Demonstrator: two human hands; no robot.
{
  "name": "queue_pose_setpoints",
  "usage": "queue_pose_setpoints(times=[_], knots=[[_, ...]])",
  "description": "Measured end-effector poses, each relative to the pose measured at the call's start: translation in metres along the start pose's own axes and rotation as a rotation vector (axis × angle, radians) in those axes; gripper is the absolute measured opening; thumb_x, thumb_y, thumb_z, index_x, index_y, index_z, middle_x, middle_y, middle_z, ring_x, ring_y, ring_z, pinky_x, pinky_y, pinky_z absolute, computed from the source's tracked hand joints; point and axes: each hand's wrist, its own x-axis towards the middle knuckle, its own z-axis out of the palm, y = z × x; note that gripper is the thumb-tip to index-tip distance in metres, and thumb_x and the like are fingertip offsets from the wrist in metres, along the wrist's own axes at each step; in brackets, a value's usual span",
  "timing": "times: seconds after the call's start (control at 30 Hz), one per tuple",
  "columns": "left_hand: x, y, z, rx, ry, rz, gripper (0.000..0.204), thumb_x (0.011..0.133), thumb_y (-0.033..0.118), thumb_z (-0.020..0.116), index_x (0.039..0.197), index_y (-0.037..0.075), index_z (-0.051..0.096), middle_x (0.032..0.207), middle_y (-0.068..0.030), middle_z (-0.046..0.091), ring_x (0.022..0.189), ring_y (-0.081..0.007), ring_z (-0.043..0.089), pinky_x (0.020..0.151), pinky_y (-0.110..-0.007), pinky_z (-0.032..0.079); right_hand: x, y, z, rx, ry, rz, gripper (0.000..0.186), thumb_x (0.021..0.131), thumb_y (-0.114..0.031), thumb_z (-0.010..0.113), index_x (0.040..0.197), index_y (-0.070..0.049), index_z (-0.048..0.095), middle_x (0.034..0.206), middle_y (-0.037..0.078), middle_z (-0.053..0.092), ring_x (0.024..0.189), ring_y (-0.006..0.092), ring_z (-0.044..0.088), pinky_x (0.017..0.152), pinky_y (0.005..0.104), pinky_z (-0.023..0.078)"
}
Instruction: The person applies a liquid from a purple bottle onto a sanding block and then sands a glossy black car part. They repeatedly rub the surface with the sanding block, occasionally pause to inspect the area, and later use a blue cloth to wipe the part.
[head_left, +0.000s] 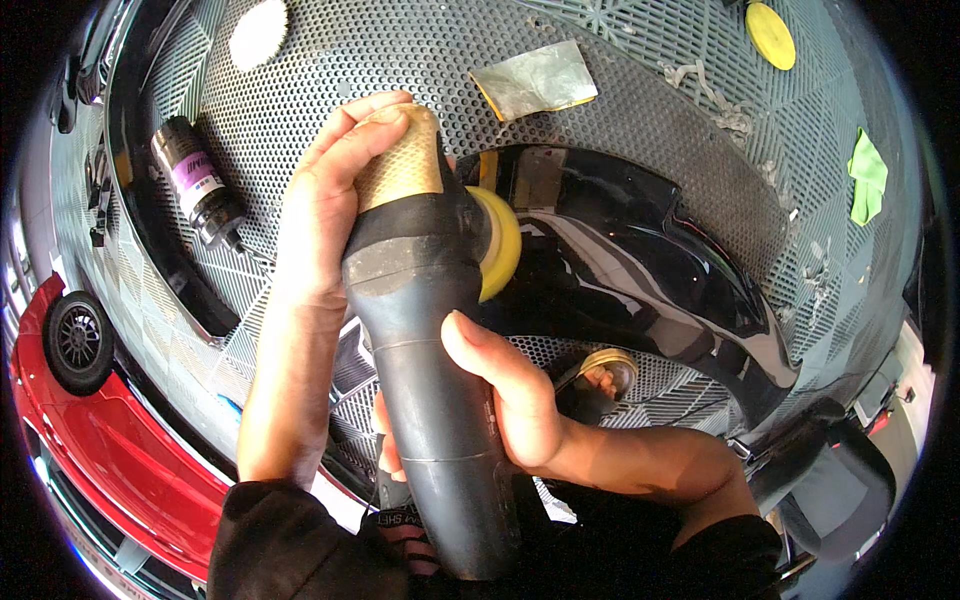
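polisher (430, 330) hiding its pad (500, 245), left hand (335, 190), right hand (515, 400)

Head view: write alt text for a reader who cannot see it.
Two bare hands grip a black handheld polishing machine whose round yellow foam pad meets a glossy black curved car body panel; the left hand wraps the tan-taped head, the right hand holds the barrel. A small dark bottle with a purple label lies on the grey perforated floor tiles.
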Motion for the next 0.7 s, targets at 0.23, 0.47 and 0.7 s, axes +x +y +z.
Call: queue_pose_setpoints(times=[0.23,0.47,0.7], knots=[[-0.011,0.006,-0.022,-0.021,0.082,0.042,0.03,0.099,0.013,0.059,0.126,0.0,0.059,0.099,-0.0168,0.069,0.082,-0.0286,0.073,0.073,-0.038,0.064,0.026,0.009,-0.003,-0.03,-0.009,0.078,0.063,0.103,-0.06,0.047,0.116,0.0,0.061,0.095,0.019,0.072,0.078,0.0319,0.074,0.073,0.0428,0.061],[-0.006,0.003,-0.007,-0.036,0.033,0.024,0.031,0.099,0.014,0.059,0.126,0.0,0.059,0.099,-0.0174,0.07,0.08,-0.0269,0.073,0.072,-0.036,0.063,0.012,0.004,0.0,-0.014,-0.017,0.005,0.065,0.103,-0.06,0.047,0.121,0.002,0.058,0.097,0.02,0.071,0.081,0.0328,0.073,0.076,0.0449,0.061],[-0.001,0.001,0.019,0.174,-0.045,0.026,0.032,0.099,0.018,0.06,0.127,0.002,0.059,0.102,-0.0148,0.068,0.086,-0.0281,0.074,0.074,-0.038,0.064,-0.009,0.007,-0.002,-0.031,0.001,-0.065,0.078,0.097,-0.067,0.048,0.125,0.005,0.056,0.103,0.024,0.069,0.085,0.0368,0.073,0.077,0.0487,0.06]])
